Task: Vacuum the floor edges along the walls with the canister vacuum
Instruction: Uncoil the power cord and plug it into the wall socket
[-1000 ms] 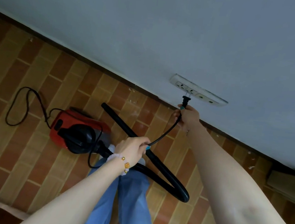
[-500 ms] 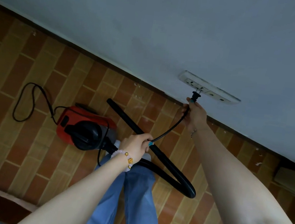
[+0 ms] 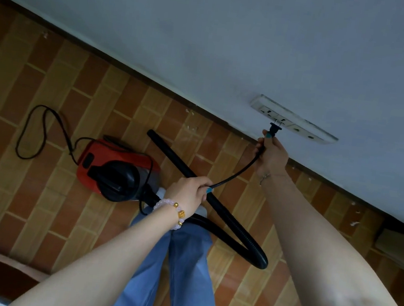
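Head view, left to right. Loose loop of black power cord (image 3: 43, 131) lying on the brick-pattern floor (image 3: 22, 75) far left, running into the red canister vacuum (image 3: 115, 167), parked on the floor well out from the wall. Black hose (image 3: 236, 236) curling off the front of it and round to the right, rigid tube end (image 3: 168, 151) pointing up at the skirting. Left hand (image 3: 188, 192), bead bracelet (image 3: 176, 212) on the wrist, curled closed with fingertips pinching the cord a little way back from the plug. Right hand (image 3: 270, 153) up at the wall, fingers pressed together round the cord just behind the plug (image 3: 274, 128). Prongs right at the white socket strip (image 3: 293, 124), not seated by the look of it; metal showing between plug body and socket face.

For doing this bit well, probably: line the prongs square to the slots, push straight in rather than at a slant, grip the plug body itself instead of the cord, keep fingertips clear of the bare metal. Leave some slack via the left hand so nothing drags the plug sideways. No vacuuming of edges begun yet, judging by the hose lying loose.
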Demonstrator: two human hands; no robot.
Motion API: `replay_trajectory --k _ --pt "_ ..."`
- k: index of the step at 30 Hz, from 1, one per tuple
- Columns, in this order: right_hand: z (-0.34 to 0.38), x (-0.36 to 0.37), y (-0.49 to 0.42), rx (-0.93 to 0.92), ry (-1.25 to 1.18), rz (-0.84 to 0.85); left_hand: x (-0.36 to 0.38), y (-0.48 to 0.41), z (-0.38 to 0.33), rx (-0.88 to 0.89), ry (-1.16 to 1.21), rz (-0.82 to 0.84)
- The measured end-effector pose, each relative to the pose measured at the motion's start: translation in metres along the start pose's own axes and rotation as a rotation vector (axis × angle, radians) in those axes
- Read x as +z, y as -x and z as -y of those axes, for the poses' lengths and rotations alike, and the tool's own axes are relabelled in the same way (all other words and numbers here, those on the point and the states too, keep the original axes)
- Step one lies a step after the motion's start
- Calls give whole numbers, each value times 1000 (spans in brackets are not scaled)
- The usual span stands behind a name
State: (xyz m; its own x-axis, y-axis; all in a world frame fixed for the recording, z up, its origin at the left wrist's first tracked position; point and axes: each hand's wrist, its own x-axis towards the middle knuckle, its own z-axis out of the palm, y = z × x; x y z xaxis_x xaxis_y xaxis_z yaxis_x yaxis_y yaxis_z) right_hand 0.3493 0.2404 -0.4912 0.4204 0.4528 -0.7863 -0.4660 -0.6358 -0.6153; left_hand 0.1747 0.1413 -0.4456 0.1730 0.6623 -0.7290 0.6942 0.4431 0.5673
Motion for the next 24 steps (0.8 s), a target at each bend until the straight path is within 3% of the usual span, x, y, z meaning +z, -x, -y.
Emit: replay_trajectory --k 8,24 --pt "-1 2 -4 -26 0 3 3 -2 1 -3 108 6" --pt "-1 -6 -10 -72 26 45 -2 -6 0 92 96 -2"
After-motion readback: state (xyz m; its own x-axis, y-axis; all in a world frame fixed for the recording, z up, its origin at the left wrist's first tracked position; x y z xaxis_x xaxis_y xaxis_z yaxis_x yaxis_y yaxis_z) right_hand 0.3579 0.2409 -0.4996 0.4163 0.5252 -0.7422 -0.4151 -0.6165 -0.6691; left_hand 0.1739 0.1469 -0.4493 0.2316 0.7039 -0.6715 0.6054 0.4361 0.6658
